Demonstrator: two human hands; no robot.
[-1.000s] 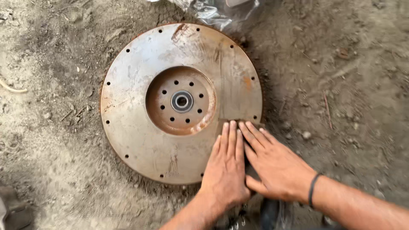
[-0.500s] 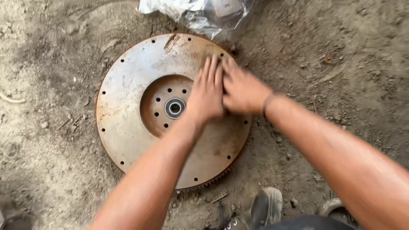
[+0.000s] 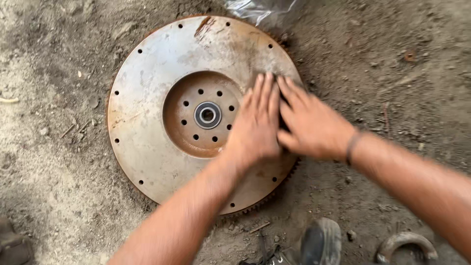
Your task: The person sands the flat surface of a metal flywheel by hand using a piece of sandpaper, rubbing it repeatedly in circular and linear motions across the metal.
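Both forearms are motion-blurred and cut off by the bottom and right edges. The left hand (image 3: 256, 128) and right hand (image 3: 314, 125) hide part of the rusty flywheel (image 3: 147, 98). The plastic bag (image 3: 260, 7) is cropped at the top, the shoe (image 3: 321, 243) at the bottom.

The dirt ground (image 3: 64, 196) carries a rusty round flywheel (image 3: 147, 98), with a clear plastic bag (image 3: 260, 10) just above it and a curved metal piece (image 3: 405, 243) lower right of it.

One round rusty metal flywheel disc (image 3: 147, 98) lies on the dirt ground. Two bare hands rest on it, the left hand (image 3: 257, 125) and the right hand (image 3: 311, 125). One clear plastic bag (image 3: 257, 10) is far, one dark shoe tip (image 3: 321, 240) near, and one curved rusty metal piece (image 3: 405, 243) near right.
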